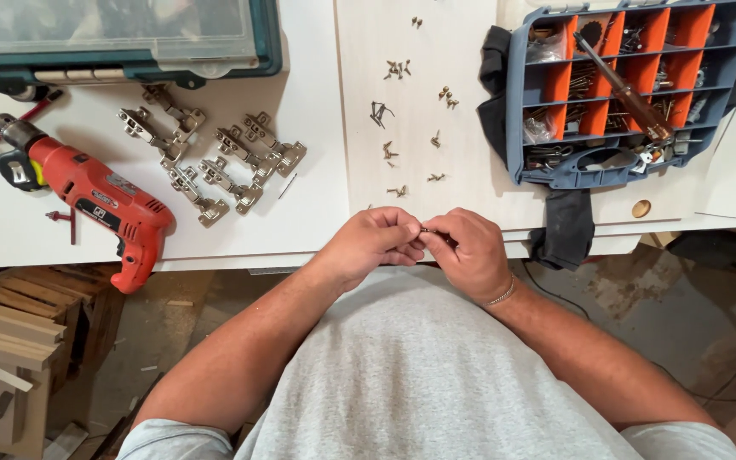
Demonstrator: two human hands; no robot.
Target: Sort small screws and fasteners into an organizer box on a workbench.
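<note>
Both hands meet at the near edge of the bench [317, 170], the left hand [372, 243] and right hand [466, 251] each pinching one small screw [425, 230] between fingertips, held close for a clear look. Just beyond that grip lie loose screws [402, 128]; hinges [215, 158] and a red drill [95, 204] sit farther left, a parts box [623, 85] to the right.

white worktop panels [300, 102] | stained grey concrete floor [658, 307] | wooden slatted frame [19, 315] lower left | even, soft light
</note>
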